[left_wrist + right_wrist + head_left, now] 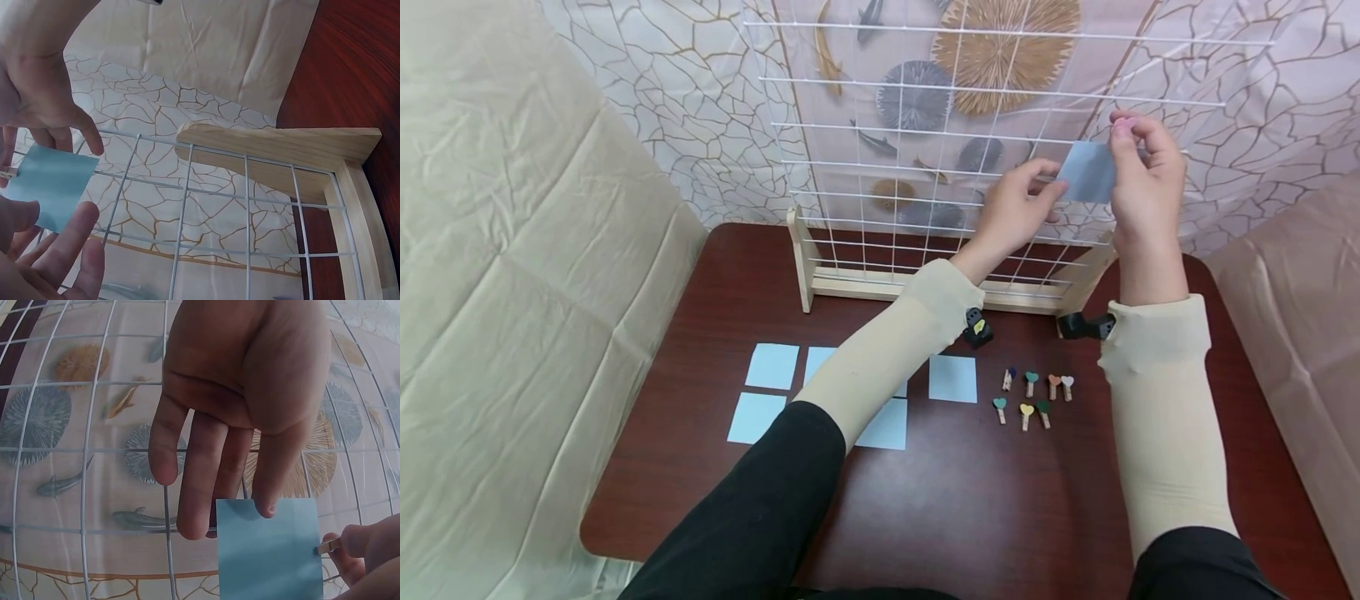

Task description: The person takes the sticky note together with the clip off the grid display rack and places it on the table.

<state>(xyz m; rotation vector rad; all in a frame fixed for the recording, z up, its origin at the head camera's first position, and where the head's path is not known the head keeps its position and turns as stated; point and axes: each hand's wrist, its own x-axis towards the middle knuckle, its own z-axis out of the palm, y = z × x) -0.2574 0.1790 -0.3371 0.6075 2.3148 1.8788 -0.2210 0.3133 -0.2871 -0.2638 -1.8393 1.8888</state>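
Both hands hold a blue paper square (pixel 1086 171) against the white wire grid (pixel 925 125).

The left hand (pixel 1015 208) pinches the square's 9 o'clock edge. The right hand (pixel 1138 179) holds it at 3 o'clock and seems to pinch a small wooden clip (pixel 329 546) there. To do this well, I'd keep the sheet flat on a wire and seat the clip squarely over both. The clip's head is hidden behind fingers. More blue squares (pixel 772 366) and heart clips (pixel 1032 382) lie on the worktop (pixel 970 500), at 6 o'clock from the grid; the left forearm covers some squares.
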